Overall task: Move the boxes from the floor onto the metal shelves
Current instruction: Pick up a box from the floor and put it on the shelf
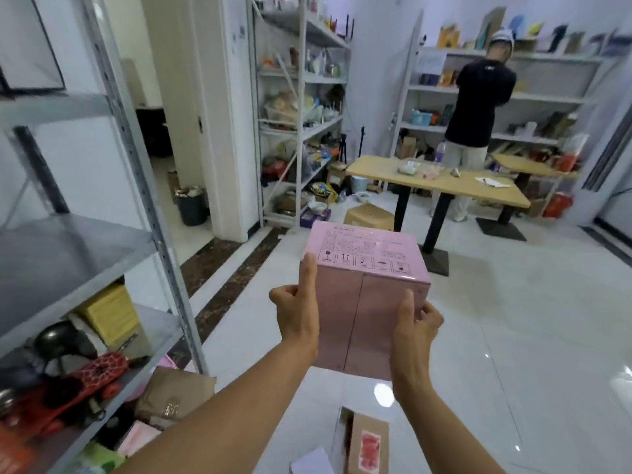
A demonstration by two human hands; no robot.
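Observation:
A pink box (367, 268) with printed shipping symbols hangs in the air at the centre of the view, above the white tiled floor. My left hand (297, 307) grips its left side, thumb lying up along the edge. My right hand (415, 323) grips its lower right corner, thumb on the near face. The grey metal shelves (78, 244) stand to the left; one bare grey board is at about box height. A brown box with a red label (367, 444) lies on the floor below my arms.
The lower left shelf holds a yellow box (109, 311), a dark helmet (56, 338) and a red toy (92, 378). A brown paper bag (174, 393) sits under it. Ahead stand a wooden table (441, 183), a cardboard box (369, 215), more shelving, and a person (478, 107) at the far shelves.

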